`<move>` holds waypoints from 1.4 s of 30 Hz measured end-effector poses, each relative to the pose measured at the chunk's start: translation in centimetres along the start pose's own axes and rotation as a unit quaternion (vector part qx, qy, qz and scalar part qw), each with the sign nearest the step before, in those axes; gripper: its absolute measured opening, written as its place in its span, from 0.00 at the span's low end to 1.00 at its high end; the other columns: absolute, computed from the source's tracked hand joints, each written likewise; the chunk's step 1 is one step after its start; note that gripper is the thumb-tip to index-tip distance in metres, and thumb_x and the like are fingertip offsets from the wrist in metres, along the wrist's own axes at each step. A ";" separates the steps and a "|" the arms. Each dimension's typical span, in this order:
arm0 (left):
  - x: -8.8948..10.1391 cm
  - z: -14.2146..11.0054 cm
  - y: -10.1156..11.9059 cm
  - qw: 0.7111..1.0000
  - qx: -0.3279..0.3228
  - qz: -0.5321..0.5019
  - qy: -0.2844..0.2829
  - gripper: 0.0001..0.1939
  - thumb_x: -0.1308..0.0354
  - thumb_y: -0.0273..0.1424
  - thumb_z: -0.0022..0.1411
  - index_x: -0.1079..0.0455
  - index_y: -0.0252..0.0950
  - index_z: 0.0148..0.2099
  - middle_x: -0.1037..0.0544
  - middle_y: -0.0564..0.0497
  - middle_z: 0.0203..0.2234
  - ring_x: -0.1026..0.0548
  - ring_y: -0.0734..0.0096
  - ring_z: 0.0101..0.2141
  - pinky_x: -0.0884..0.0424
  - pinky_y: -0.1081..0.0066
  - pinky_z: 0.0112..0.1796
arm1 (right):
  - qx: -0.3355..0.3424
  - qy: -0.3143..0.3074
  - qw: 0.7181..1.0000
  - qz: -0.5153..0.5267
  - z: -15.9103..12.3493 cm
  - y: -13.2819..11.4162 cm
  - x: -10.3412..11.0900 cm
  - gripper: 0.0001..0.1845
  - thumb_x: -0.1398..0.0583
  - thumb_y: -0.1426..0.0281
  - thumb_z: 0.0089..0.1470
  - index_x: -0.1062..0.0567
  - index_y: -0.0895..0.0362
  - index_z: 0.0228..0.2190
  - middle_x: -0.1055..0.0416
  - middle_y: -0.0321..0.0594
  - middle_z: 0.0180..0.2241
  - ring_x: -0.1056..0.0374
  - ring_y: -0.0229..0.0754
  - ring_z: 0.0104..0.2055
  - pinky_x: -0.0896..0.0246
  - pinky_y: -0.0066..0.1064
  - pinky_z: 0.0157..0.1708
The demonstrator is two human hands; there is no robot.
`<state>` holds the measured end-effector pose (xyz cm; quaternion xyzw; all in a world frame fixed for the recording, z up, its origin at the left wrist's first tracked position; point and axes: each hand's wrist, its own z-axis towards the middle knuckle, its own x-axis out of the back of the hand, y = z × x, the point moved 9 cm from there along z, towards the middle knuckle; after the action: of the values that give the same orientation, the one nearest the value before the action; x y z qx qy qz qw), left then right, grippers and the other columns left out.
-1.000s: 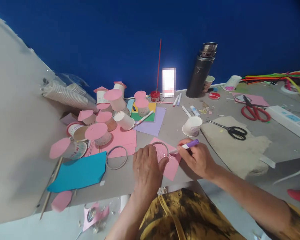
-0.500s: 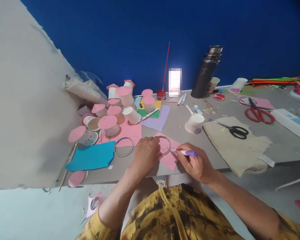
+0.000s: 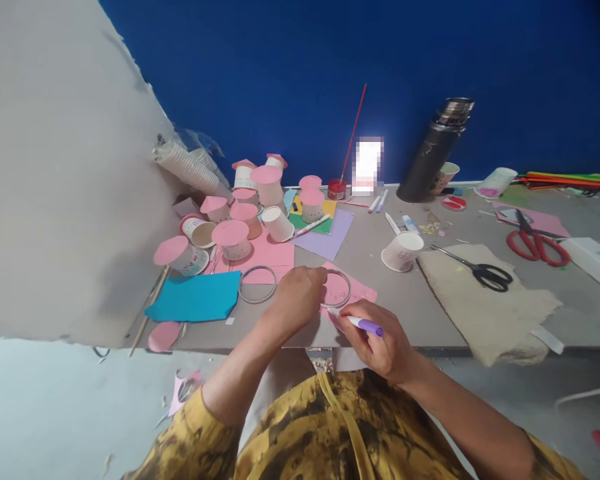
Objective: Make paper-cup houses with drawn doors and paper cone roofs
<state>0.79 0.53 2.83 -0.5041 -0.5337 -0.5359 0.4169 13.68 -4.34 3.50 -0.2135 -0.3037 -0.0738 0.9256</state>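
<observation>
A grey ring (image 3: pixel 349 287) lies flat on a piece of pink paper (image 3: pixel 366 292) near the table's front edge. My left hand (image 3: pixel 303 292) is closed at the ring's left side, its fingertips holding it down on the paper. In my right hand (image 3: pixel 379 339) is a white marker pen with a purple end (image 3: pixel 366 325), gripped like a writing tool. Its tip meets the lower edge of the ring. A second grey ring (image 3: pixel 258 285) rests to the left, partly over pink paper.
Several paper cups topped with pink discs (image 3: pixel 230 235) crowd the left. Teal paper (image 3: pixel 195 297) lies before them. A white paper cup (image 3: pixel 403 251), black scissors (image 3: pixel 490 277) on a beige cloth (image 3: pixel 445 293), red-handled scissors (image 3: pixel 537 247) and a dark flask (image 3: pixel 433 157) are to the right.
The pen tip has moved from the ring's right side round to its lower edge. The pink paper has turned under the ring. The whole view has shifted a little.
</observation>
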 end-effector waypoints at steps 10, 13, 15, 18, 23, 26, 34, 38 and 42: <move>0.0 0.2 2.4 0.999 0.007 0.037 0.004 0.14 0.43 0.37 0.69 0.26 0.30 0.48 0.18 0.38 0.35 0.19 0.50 0.39 0.29 0.61 0.37 | -0.060 0.065 0.993 -0.077 3.2 2.5 7.5 0.09 0.41 0.69 0.64 0.24 0.55 0.32 0.23 0.37 0.23 0.33 0.36 0.17 0.40 0.28 0.20; -0.6 -0.1 4.7 0.998 0.016 0.052 0.013 0.20 0.41 0.36 0.68 0.28 0.27 0.56 0.19 0.32 0.41 0.20 0.48 0.42 0.30 0.60 0.39 | -0.109 0.092 0.982 -0.121 6.2 4.5 9.8 0.09 0.40 0.66 0.61 0.24 0.55 0.30 0.22 0.39 0.22 0.29 0.40 0.21 0.37 0.30 0.24; -0.9 -0.2 5.9 0.997 0.034 0.065 0.015 0.24 0.44 0.29 0.69 0.34 0.28 0.65 0.20 0.30 0.44 0.21 0.46 0.44 0.30 0.59 0.38 | -0.154 0.043 0.985 -0.066 8.7 5.8 8.5 0.11 0.40 0.63 0.60 0.24 0.55 0.29 0.24 0.36 0.20 0.31 0.40 0.20 0.38 0.30 0.24; -1.7 -0.2 7.2 0.994 0.050 0.099 -0.007 0.31 0.42 0.25 0.64 0.38 0.31 0.69 0.21 0.28 0.48 0.23 0.41 0.48 0.31 0.58 0.37 | -0.174 -0.061 0.983 0.026 12.1 6.2 3.9 0.13 0.41 0.62 0.58 0.24 0.56 0.26 0.27 0.34 0.19 0.35 0.38 0.19 0.42 0.29 0.23; -2.5 0.1 7.5 0.987 0.115 0.113 -0.003 0.31 0.42 0.28 0.64 0.36 0.17 0.66 0.29 0.14 0.57 0.25 0.30 0.52 0.31 0.50 0.37 | -0.148 -0.243 0.953 0.100 14.6 5.0 -4.2 0.16 0.41 0.60 0.57 0.28 0.56 0.23 0.30 0.34 0.20 0.39 0.37 0.23 0.46 0.30 0.26; -3.4 0.2 7.9 0.987 0.112 0.114 -0.013 0.37 0.39 0.29 0.61 0.40 0.16 0.68 0.32 0.12 0.59 0.29 0.21 0.55 0.31 0.44 0.40 | -0.131 -0.316 0.933 0.112 14.6 4.1 -6.8 0.18 0.41 0.60 0.56 0.33 0.55 0.19 0.35 0.32 0.19 0.44 0.36 0.22 0.50 0.31 0.25; -3.4 -0.1 8.0 0.986 0.118 0.117 0.025 0.31 0.38 0.33 0.60 0.29 0.25 0.63 0.29 0.24 0.58 0.30 0.28 0.54 0.30 0.46 0.40 | -0.121 -0.309 0.941 0.070 14.6 4.3 -5.8 0.15 0.41 0.60 0.56 0.29 0.55 0.23 0.37 0.31 0.18 0.43 0.37 0.23 0.49 0.31 0.26; -3.9 0.1 8.3 0.991 0.106 0.084 0.020 0.32 0.37 0.34 0.60 0.29 0.27 0.64 0.28 0.26 0.58 0.30 0.30 0.54 0.31 0.44 0.43 | -0.116 -0.380 0.914 0.082 13.4 4.1 -6.9 0.16 0.41 0.61 0.57 0.30 0.55 0.21 0.34 0.32 0.19 0.41 0.37 0.23 0.48 0.31 0.25; -4.6 0.4 8.8 0.996 0.082 0.013 0.029 0.33 0.32 0.33 0.56 0.28 0.30 0.63 0.26 0.26 0.58 0.31 0.31 0.57 0.33 0.41 0.47 | -0.098 -0.464 0.876 0.089 11.8 2.6 -8.5 0.15 0.42 0.62 0.57 0.29 0.55 0.21 0.31 0.33 0.20 0.39 0.38 0.24 0.46 0.30 0.26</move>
<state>10.11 -0.19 -0.36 -0.4592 -0.5567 -0.4996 0.4792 1.28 3.28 6.07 -0.3387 -0.6696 0.0871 0.6552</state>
